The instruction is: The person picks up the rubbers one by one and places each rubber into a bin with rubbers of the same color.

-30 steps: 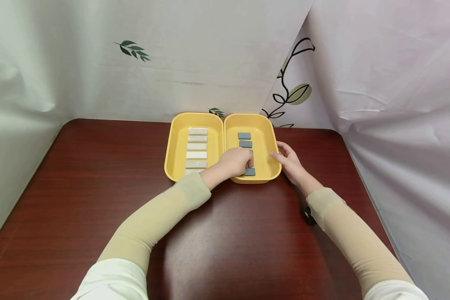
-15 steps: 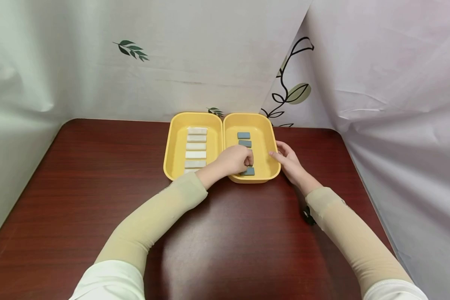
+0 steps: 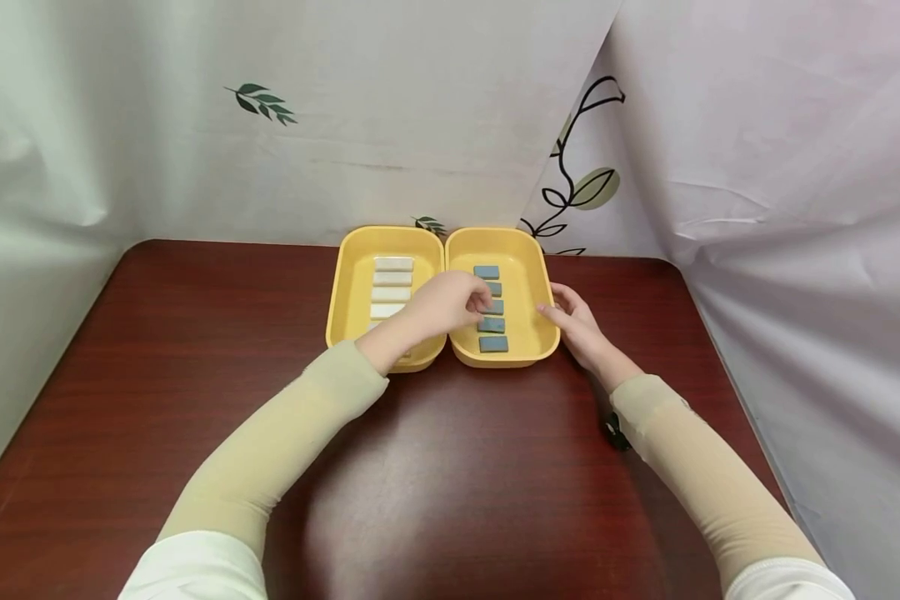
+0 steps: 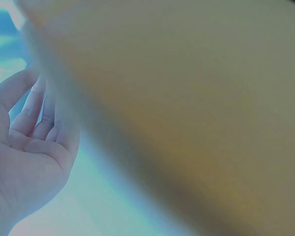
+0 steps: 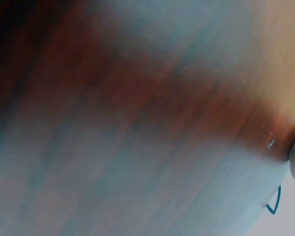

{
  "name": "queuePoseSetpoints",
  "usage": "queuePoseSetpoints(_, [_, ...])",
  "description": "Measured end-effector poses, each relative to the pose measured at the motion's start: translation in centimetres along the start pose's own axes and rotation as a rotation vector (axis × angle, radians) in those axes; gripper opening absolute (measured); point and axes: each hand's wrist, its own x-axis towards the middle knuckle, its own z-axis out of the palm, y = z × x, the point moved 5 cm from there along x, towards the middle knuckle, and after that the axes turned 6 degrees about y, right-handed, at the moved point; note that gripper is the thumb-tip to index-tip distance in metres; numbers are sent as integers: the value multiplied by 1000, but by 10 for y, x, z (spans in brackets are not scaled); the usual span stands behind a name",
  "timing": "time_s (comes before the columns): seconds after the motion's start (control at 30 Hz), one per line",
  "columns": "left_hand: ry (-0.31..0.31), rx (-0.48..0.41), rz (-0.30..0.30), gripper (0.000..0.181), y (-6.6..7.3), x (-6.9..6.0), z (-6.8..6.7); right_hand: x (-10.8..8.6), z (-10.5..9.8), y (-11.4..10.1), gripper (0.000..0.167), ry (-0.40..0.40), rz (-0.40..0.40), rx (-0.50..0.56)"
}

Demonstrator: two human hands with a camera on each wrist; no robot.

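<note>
Two yellow trays stand side by side at the back of the table. In the right tray point(image 3: 527, 287) lies a column of several small blue-grey rectangular blocks point(image 3: 493, 343). Several whitish rectangular blocks point(image 3: 392, 294) form a column in the left tray point(image 3: 334, 292), its near end hidden by my left arm. My left hand point(image 3: 444, 302) hovers over the trays' inner rims, fingertips near the blue-grey blocks; its fingers point(image 4: 33, 110) are loosely bent, with nothing seen between them. At the right tray's outer rim, my right hand point(image 3: 581, 329) pinches the wall, thumb inside and fingers outside.
The trays rest on a dark red-brown wooden table point(image 3: 450, 467), close to its back edge. A pale curtain point(image 3: 390, 108) with leaf prints encloses the back and sides. A small black object point(image 3: 617, 432) shows beside the right wrist. Blurred yellow fills much of the left wrist view.
My left hand has moved up and left off the blue-grey blocks, uncovering the lower ones, and its fingers have loosened. The right hand keeps its grip on the right tray.
</note>
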Motion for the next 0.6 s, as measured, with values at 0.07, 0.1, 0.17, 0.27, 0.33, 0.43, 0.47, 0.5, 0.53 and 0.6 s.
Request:
queuePoseSetpoints(0.07, [25, -3, -2, 18, -3, -3, -9, 0, 1, 0, 60, 2, 4, 0])
queuePoseSetpoints(0.1, [38, -9, -3, 19, -4, -5, -13, 0, 1, 0, 60, 3, 6, -1])
queuePoseSetpoints(0.17, [58, -24, -11, 19, -7, -10, -22, 1, 1, 0, 60, 5, 9, -2])
queuePoseSetpoints(0.27, [84, -49, -28, 19, -14, -19, -33, 1, 2, 1, 59, 11, 9, 1])
queuePoseSetpoints(0.33, [108, -68, -38, 19, -18, -27, -41, 1, 2, 2, 59, 17, 8, 5])
queuePoseSetpoints(0.43, [154, -94, -44, 19, -27, -40, -51, 0, 3, 4, 60, 29, 9, 6])
queuePoseSetpoints(0.47, [168, -97, -42, 19, -30, -45, -55, 0, 3, 4, 61, 35, 8, 5])
queuePoseSetpoints(0.5, [180, -100, -42, 19, -33, -50, -58, -1, 3, 4, 61, 44, 6, 4])
queuePoseSetpoints(0.53, [189, -101, -39, 20, -36, -55, -61, -1, 4, 4, 62, 52, 2, 4])
queuePoseSetpoints(0.6, [209, -93, -42, 21, -43, -65, -67, -2, 5, 2, 63, 65, -12, 7])
